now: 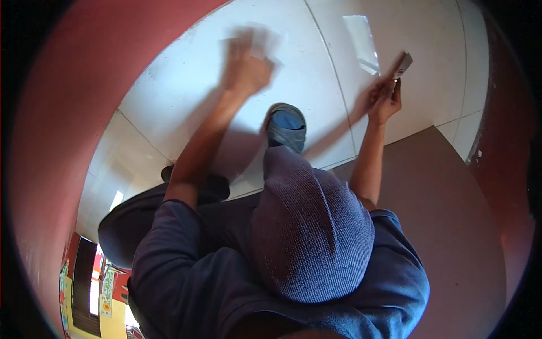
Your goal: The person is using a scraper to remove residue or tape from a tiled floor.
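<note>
Right hand (386, 103): closed around the lower end of a flat, narrow, grey metal-bladed tool (405, 63). Blade slants up and to the right over the tiles; the gripped end is hidden by the fingers, and we cannot tell whether the blade touches the floor.

Left hand (247, 70): raised forward, well apart from the tool, heavily blurred. We make out a whitish patch at the fingers, whether a held item or a bright reflection we cannot say; nor can we tell if the grip is closed or loose.

Pale, shiny, rectangular sheet (362, 45): flat on the floor, just left of the blade; material uncertain to us.

White tiled floor (305, 62): dark joints, bent by the lens.

Grey open-toed sandal (287, 133): worn on one foot, between the forearms, its heel end hidden by the raised knee in blue-grey ribbed cloth (316, 231).

Smooth brown panel (446, 198): right of the knee, partly covered by the right arm and sleeve.

Red wall (51, 130): far left, cut off by the black lens rim.
</note>
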`<action>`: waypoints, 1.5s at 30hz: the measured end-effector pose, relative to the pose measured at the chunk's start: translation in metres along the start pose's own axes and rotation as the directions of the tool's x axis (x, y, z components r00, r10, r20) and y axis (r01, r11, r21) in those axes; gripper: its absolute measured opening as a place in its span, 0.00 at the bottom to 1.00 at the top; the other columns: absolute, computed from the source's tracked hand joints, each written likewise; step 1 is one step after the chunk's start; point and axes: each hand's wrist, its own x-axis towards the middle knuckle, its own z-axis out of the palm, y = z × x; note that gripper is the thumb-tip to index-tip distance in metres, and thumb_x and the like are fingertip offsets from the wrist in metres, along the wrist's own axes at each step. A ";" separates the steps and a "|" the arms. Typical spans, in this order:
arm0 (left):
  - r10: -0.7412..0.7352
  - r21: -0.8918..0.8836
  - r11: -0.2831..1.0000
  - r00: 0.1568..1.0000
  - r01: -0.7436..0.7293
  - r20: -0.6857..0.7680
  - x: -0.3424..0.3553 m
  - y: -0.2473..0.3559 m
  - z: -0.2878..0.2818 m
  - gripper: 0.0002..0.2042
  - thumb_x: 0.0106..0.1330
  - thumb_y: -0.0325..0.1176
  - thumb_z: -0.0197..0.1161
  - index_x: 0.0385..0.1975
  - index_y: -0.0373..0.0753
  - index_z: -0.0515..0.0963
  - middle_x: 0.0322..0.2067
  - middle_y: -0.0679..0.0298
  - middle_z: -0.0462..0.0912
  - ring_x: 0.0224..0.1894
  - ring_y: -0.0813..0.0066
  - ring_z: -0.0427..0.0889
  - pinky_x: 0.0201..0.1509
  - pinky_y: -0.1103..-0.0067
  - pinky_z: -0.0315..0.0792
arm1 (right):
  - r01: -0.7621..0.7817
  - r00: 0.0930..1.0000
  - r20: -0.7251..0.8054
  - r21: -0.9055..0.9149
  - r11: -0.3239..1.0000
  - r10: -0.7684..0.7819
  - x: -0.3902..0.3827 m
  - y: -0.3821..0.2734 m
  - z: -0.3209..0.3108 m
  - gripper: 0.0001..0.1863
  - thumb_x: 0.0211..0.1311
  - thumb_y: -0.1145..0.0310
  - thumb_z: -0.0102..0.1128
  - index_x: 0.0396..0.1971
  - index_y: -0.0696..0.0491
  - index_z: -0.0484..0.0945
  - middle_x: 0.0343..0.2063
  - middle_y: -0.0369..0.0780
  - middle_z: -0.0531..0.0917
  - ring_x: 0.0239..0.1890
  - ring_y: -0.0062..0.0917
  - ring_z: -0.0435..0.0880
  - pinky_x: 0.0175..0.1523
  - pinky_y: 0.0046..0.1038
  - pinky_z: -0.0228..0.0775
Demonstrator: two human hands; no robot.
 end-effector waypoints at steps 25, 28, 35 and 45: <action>0.408 -0.182 0.886 0.904 -0.426 -0.129 -0.081 0.017 0.053 0.25 0.68 0.45 0.44 0.65 0.49 0.57 0.68 0.64 0.51 0.71 0.65 0.46 0.71 0.57 0.38 | -0.154 0.923 -0.376 -0.153 0.976 0.087 -0.355 -0.066 0.054 0.16 0.67 0.64 0.51 0.49 0.58 0.73 0.23 0.34 0.75 0.17 0.12 0.69 0.19 0.16 0.58; 0.286 -0.218 0.923 0.944 -0.317 -0.162 -0.092 0.046 0.037 0.26 0.65 0.41 0.48 0.64 0.44 0.59 0.67 0.59 0.54 0.69 0.56 0.48 0.70 0.56 0.42 | -0.153 0.874 -0.474 -0.053 0.987 0.110 -0.379 -0.044 0.023 0.16 0.67 0.63 0.50 0.49 0.57 0.73 0.22 0.33 0.74 0.16 0.13 0.70 0.18 0.15 0.58; 0.850 -0.175 0.474 0.500 -0.863 -0.164 -0.140 0.166 0.061 0.27 0.62 0.49 0.53 0.63 0.57 0.61 0.66 0.65 0.57 0.67 0.65 0.57 0.66 0.53 0.52 | -0.079 0.909 -0.410 0.011 0.997 0.076 -0.332 -0.070 0.002 0.16 0.68 0.64 0.49 0.48 0.58 0.72 0.21 0.34 0.73 0.15 0.13 0.70 0.17 0.14 0.58; -0.170 -0.042 0.985 0.903 0.167 -0.394 -0.118 -0.045 0.038 0.32 0.62 0.52 0.53 0.63 0.41 0.60 0.65 0.50 0.55 0.67 0.47 0.52 0.62 0.43 0.47 | 0.181 0.973 -0.144 -0.009 0.983 -0.181 -0.266 -0.075 -0.015 0.15 0.68 0.66 0.49 0.48 0.61 0.73 0.18 0.33 0.72 0.13 0.10 0.65 0.16 0.14 0.59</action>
